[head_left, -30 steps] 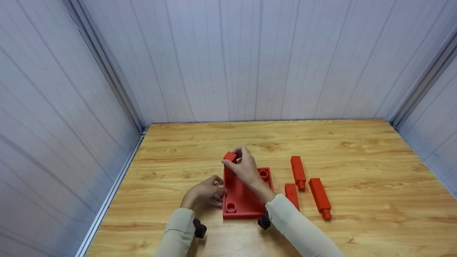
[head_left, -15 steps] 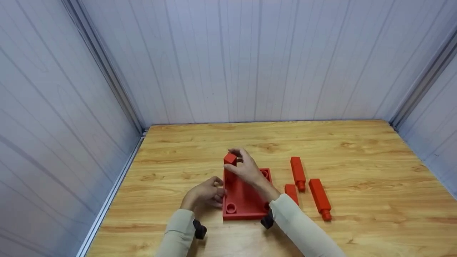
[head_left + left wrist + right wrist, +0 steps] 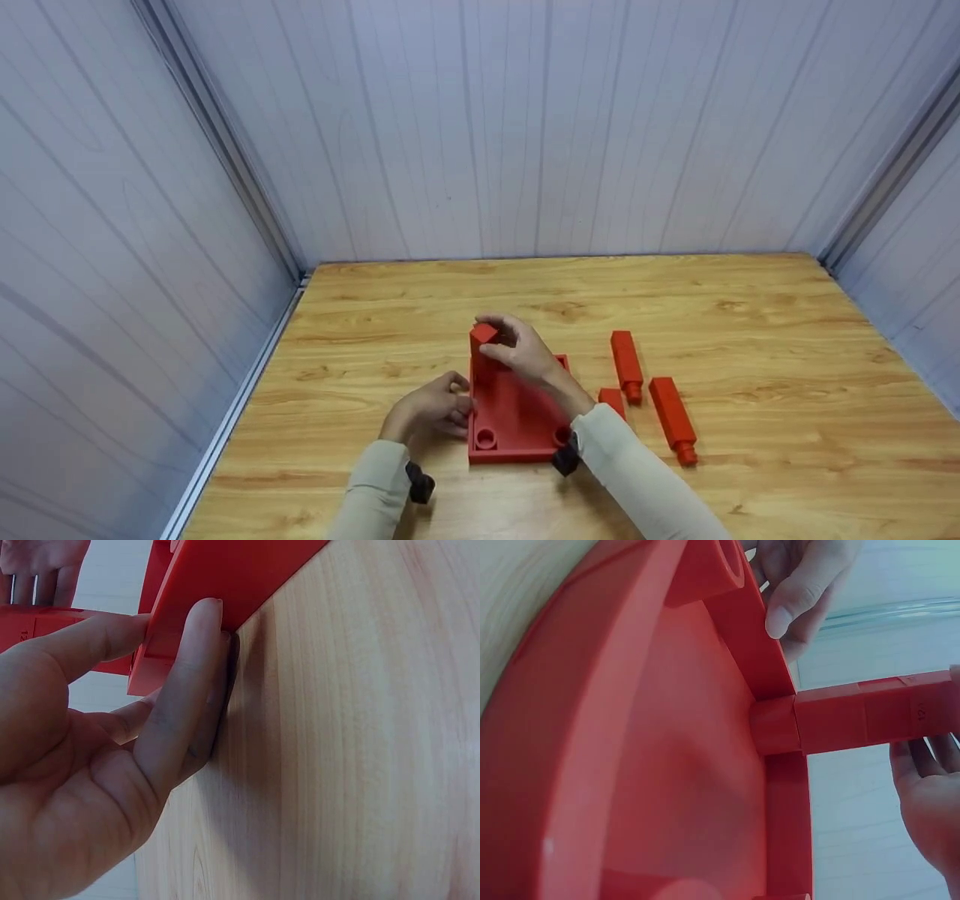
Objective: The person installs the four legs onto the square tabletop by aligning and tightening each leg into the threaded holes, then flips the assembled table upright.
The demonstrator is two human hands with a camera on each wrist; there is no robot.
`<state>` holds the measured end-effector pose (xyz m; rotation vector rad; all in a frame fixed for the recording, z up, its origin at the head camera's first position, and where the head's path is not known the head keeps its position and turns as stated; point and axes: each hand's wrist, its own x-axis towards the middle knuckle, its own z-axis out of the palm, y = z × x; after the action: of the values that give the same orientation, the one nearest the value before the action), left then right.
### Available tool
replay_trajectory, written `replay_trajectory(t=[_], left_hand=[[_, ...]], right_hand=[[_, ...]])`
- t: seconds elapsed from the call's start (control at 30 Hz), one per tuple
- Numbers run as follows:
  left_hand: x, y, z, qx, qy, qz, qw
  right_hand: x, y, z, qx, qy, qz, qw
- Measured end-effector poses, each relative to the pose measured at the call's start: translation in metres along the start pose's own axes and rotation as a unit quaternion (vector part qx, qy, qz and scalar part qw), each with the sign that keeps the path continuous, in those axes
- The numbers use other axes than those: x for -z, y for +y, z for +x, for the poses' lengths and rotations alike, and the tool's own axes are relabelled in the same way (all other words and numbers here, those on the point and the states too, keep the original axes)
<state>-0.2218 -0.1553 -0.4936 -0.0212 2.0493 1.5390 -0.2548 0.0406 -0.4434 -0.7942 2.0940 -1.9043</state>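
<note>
A red rectangular tray-like base lies on the table, with round sockets inside its corners. At its far left corner stands a red square peg, upright, its lower end seated at a socket in the right wrist view. My right hand holds the peg near its top, thumb on the near side and fingers behind. My left hand grips the base's left wall. In the left wrist view the fingers press the wall's outer face. One near socket shows its round opening.
To the right of the base lie more red pegs: one at the back, one farther right, and one partly hidden by the right sleeve. Pale panel walls enclose the wooden table.
My right thumb has slid rightward across the peg, and the right hand and forearm have shifted slightly right. The peg stays upright at the same corner. My left hand keeps its place.
</note>
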Motion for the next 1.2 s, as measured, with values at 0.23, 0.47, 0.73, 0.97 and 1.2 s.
replay_trajectory(t=[0.23,0.47,0.73,0.97,1.2], left_hand=[[0.0,0.0,0.0,-0.004,-0.005,-0.007,1.0],[0.0,-0.002,0.001,-0.004,-0.008,-0.011,0.9999],[-0.001,-0.002,0.003,-0.004,-0.003,-0.012,0.9999],[-0.001,0.0,0.002,-0.001,0.0,-0.012,0.9999],[0.0,0.001,0.0,0.0,-0.004,-0.001,1.0]], right_hand=[[-0.002,0.001,0.001,-0.015,0.037,-0.005,0.9992],[-0.001,0.029,0.01,-0.021,0.068,-0.005,0.9974],[-0.006,0.033,0.012,0.008,0.105,-0.06,0.9926],[-0.009,0.035,0.012,0.044,0.125,-0.092,0.9868],[-0.004,0.035,0.011,0.013,0.081,-0.05,0.9954]])
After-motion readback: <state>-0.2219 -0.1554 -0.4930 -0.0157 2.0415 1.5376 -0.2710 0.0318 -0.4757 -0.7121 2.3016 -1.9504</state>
